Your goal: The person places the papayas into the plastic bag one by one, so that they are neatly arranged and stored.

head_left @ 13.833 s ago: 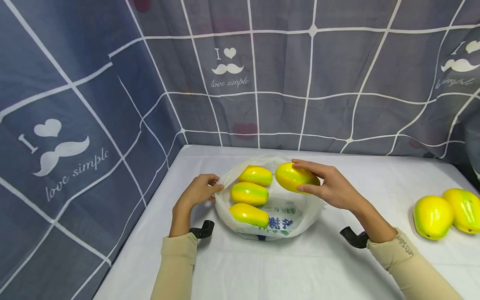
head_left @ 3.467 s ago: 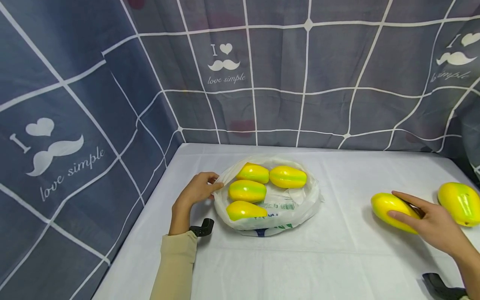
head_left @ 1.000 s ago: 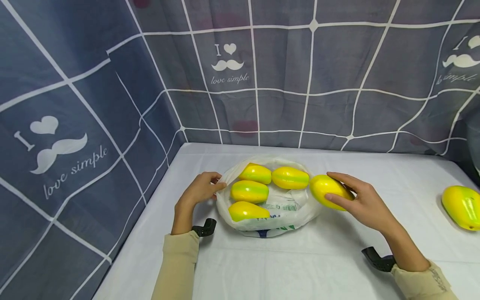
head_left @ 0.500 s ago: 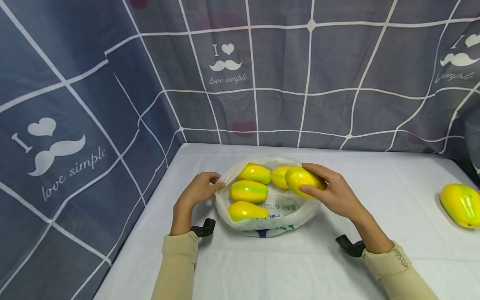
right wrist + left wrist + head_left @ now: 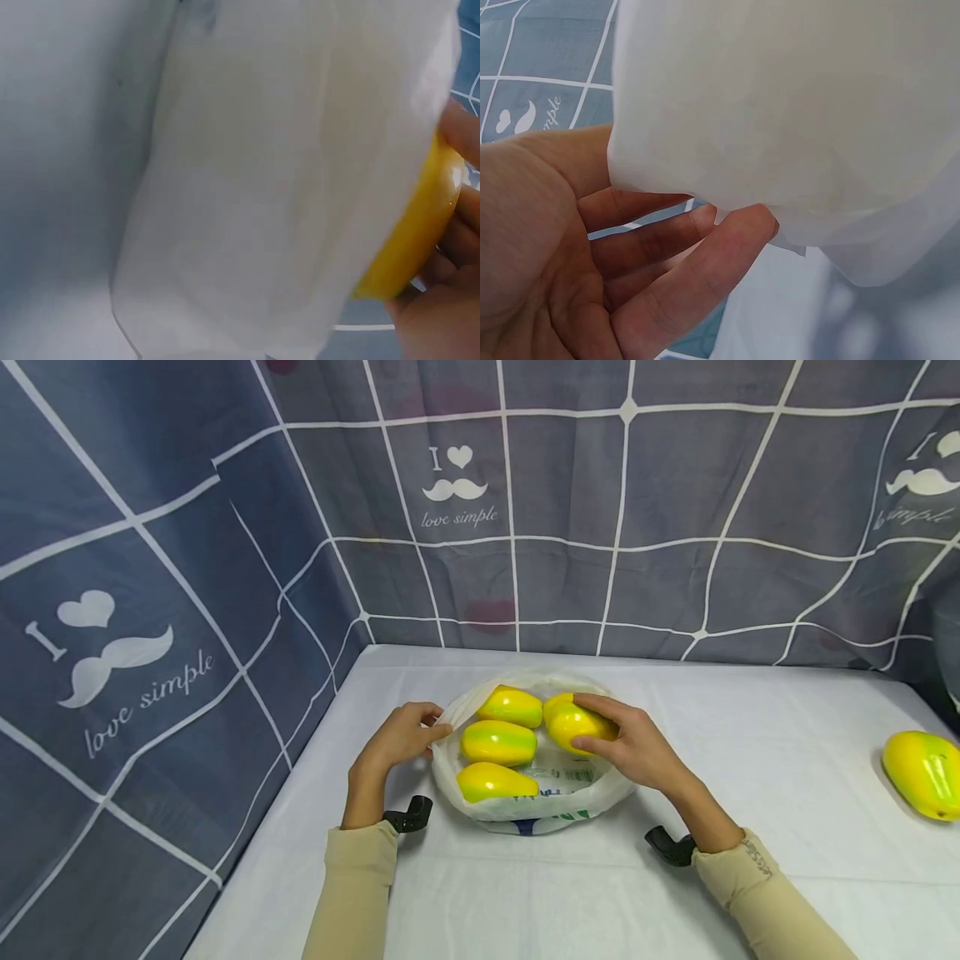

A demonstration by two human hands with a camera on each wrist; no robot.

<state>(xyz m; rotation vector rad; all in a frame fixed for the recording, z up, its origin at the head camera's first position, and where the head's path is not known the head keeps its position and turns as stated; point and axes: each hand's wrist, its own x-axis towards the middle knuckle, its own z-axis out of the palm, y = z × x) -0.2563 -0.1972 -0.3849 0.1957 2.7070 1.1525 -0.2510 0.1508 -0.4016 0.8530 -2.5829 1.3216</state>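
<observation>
A white plastic bag (image 5: 525,810) lies with its mouth spread wide, blue and green print on its inner and front sides. My left hand (image 5: 402,735) pinches its left rim; in the left wrist view, the bag film (image 5: 765,97) passes between thumb and fingers. My right hand (image 5: 637,739) grips a glossy yellow-green papaya (image 5: 572,727) over the right part of the bag's mouth. Behind it, another papaya (image 5: 557,700) is mostly covered. Several more papayas (image 5: 498,742) lie in a column at the left inside. The right wrist view shows the held papaya (image 5: 412,232) partly behind the bag wall.
One more papaya (image 5: 924,775) rests on the white tablecloth (image 5: 585,902) at the far right. A dark grey checked curtain (image 5: 555,585) hangs behind the table, and a blue one (image 5: 112,693) along the left.
My right hand has carried a papaya from the right side of the table into the bag's mouth, where another papaya was released earlier. My left hand has kept its hold on the rim.
</observation>
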